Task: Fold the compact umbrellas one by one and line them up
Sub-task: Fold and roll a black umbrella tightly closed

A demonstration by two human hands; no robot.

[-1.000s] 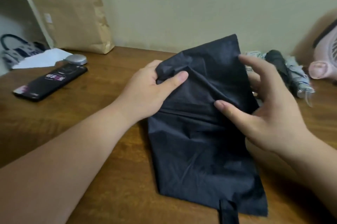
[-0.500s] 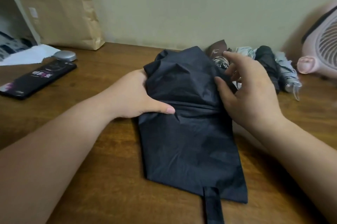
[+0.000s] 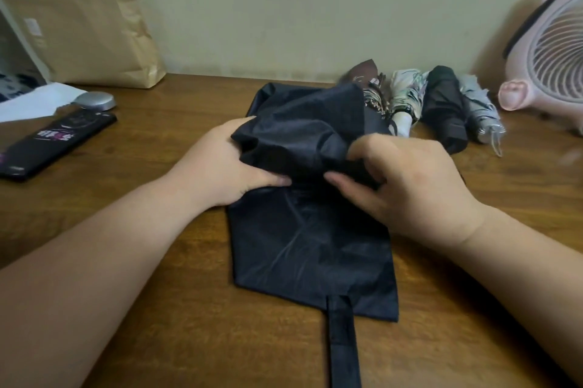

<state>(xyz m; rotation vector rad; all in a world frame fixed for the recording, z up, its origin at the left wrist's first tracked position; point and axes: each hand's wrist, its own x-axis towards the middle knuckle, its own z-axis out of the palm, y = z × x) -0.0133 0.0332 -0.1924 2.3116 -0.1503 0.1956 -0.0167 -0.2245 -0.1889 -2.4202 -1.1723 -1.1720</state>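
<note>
My left hand [image 3: 220, 166] and right hand [image 3: 410, 188] pinch the dark umbrella [image 3: 309, 245]; slack grip lets pleats spring open; its top may nudge the folded umbrellas [image 3: 441, 106].

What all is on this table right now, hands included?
unrolled dark umbrella: one, navy-black, table centre, strap toward the person
brown umbrella, white patterned umbrella, black umbrella, grey umbrella: four, folded, side by side at back right
paper bag: one, brown, back left by the wall
phone: one, black, left
computer mouse: one, silver, behind the phone
paper sheet: one, white, far left
fan: one, pink, right edge
table: one, brown wood
left hand: grips the dark umbrella's fabric
right hand: pinches the same fabric
</note>
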